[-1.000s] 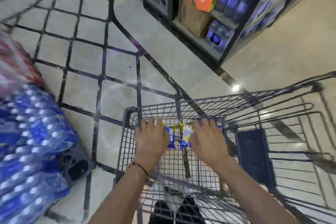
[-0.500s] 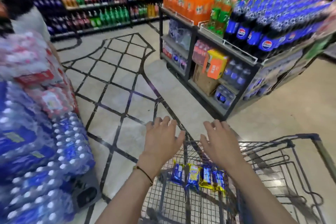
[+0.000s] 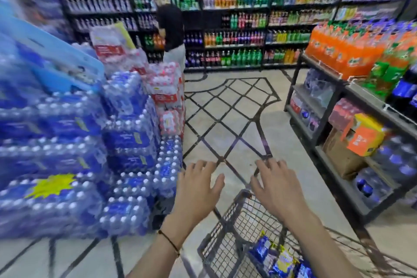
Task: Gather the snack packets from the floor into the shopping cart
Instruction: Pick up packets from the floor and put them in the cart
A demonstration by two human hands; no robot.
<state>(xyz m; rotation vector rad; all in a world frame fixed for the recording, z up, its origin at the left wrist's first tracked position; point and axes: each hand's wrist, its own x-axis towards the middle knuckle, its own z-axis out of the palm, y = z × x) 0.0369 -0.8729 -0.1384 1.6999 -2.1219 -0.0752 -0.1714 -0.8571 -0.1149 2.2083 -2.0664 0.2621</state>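
Several blue and yellow snack packets point(image 3: 279, 259) lie in the grey wire shopping cart point(image 3: 228, 228) at the bottom right. My left hand point(image 3: 198, 189) hovers with spread fingers above the floor, just left of the cart's front rim, holding nothing. My right hand point(image 3: 275, 187) is held out flat over the cart's front edge, fingers straight and empty. No packets show on the visible floor.
Stacked packs of bottled water point(image 3: 74, 165) crowd the left side. A dark shelf unit point(image 3: 352, 142) with soda bottles and cardboard boxes stands on the right. A person point(image 3: 171, 29) stands at the far drink shelves. Tiled floor point(image 3: 225, 119) runs ahead between them.
My hands let go of the packets, which now lie in the cart, and lifted above its front rim. The view tilted up from the cart to the aisle.
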